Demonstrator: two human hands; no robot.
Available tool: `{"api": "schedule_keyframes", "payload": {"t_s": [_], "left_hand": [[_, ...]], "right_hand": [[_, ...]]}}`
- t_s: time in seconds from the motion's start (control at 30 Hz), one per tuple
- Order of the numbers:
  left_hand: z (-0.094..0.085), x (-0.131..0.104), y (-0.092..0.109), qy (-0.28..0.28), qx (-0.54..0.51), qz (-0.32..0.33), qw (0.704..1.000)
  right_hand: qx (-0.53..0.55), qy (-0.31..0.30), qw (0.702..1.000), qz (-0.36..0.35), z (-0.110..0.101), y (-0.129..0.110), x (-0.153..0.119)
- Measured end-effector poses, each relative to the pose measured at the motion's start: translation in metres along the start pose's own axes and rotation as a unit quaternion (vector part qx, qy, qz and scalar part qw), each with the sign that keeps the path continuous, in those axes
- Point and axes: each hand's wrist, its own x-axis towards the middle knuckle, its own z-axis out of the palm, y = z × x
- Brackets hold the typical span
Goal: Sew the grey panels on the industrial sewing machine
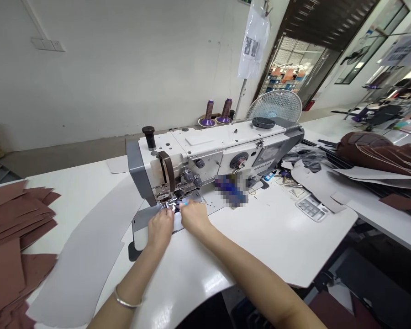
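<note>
Sewing-machine head (208, 162) rises just beyond left hand (161, 227) and right hand (195, 218).

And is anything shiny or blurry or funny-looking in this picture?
In the head view, glare whitens the white table near the bottom edge; a bright light glows by the left hand at the sewing machine; blocky squares hide one patch; things lean and look stretched towards the sides.

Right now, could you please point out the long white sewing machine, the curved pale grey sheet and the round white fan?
Long white sewing machine (213, 160): head view, front of its body.
Curved pale grey sheet (89, 249): head view, its broad middle.
Round white fan (274, 106): head view, its grille.
</note>
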Motion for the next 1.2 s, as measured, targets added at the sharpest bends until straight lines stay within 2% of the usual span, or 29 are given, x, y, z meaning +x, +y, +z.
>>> {"api": "schedule_keyframes", "payload": {"t_s": [0.17,0.33,0.6,0.77,0.9,1.0,1.07,1.13,1.2], "left_hand": [[-0.002,0.002,0.001,-0.018,0.007,-0.008,1.000],[-0.008,0.006,0.004,-0.036,0.016,0.012,0.999],[-0.022,0.010,0.010,-0.022,0.042,0.058,0.997],[-0.024,0.010,0.010,-0.010,0.072,0.076,0.994],[-0.022,0.009,0.005,0.011,0.069,0.093,0.993],[-0.016,0.008,-0.002,0.037,0.041,0.110,0.992],[-0.011,0.004,-0.004,0.059,-0.006,0.120,0.991],[-0.007,-0.006,0.000,0.085,-0.092,0.123,0.985],[-0.006,-0.021,0.012,0.097,-0.217,0.097,0.967]], "right_hand": [[0.001,0.014,1.000,-0.006,0.004,-0.007,-0.005],[0.016,0.024,0.999,0.025,-0.001,-0.004,-0.007],[0.048,0.029,0.998,0.010,-0.004,0.002,-0.009],[0.046,-0.015,0.999,0.024,-0.018,0.018,-0.018],[0.043,-0.045,0.998,0.010,-0.027,0.040,-0.044],[0.078,0.004,0.997,-0.021,-0.019,0.062,-0.075],[0.106,0.073,0.991,-0.030,-0.009,0.080,-0.094],[0.122,0.158,0.980,-0.016,-0.002,0.101,-0.106],[0.130,0.234,0.963,0.007,-0.004,0.121,-0.109]]}}
